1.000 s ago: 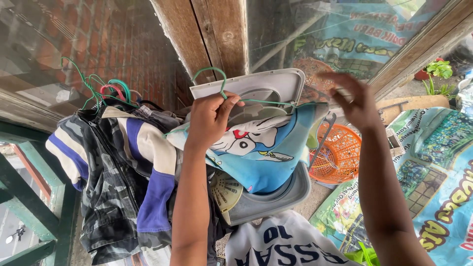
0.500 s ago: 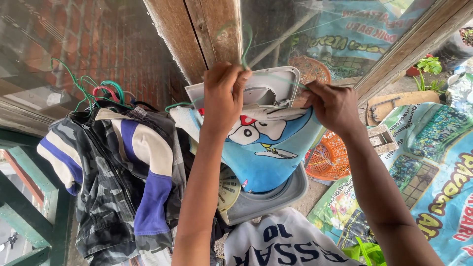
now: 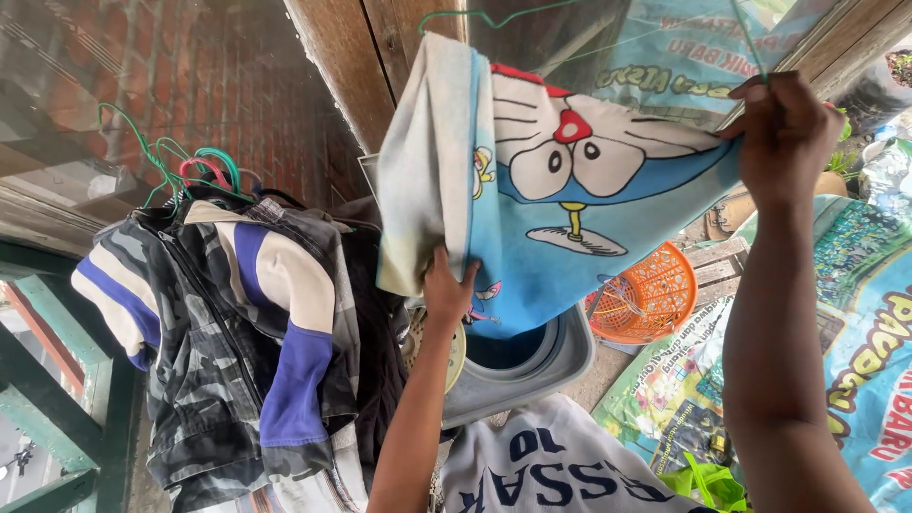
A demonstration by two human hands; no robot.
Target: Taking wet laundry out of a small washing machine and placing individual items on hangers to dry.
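Observation:
A blue cloth with a cartoon cat face [image 3: 560,180] hangs spread from a thin green wire hanger [image 3: 494,17] high in the head view. My right hand [image 3: 784,138] grips the hanger wire and the cloth's upper right corner. My left hand [image 3: 448,290] pinches the cloth's lower left hem from below. The cloth hides most of the grey washing machine's raised lid.
Camouflage and blue-white garments [image 3: 237,323] hang on green hangers [image 3: 180,171] at left. A grey washing machine tub [image 3: 532,366] sits below, an orange basket [image 3: 651,294] beside it. Printed tarp [image 3: 836,342] covers the ground at right. A white shirt [image 3: 551,465] lies at bottom.
Both hands lifted the blue cloth on its hanger upward. My right hand moved up and right with the hanger; my left hand dropped from the hook to the lower hem.

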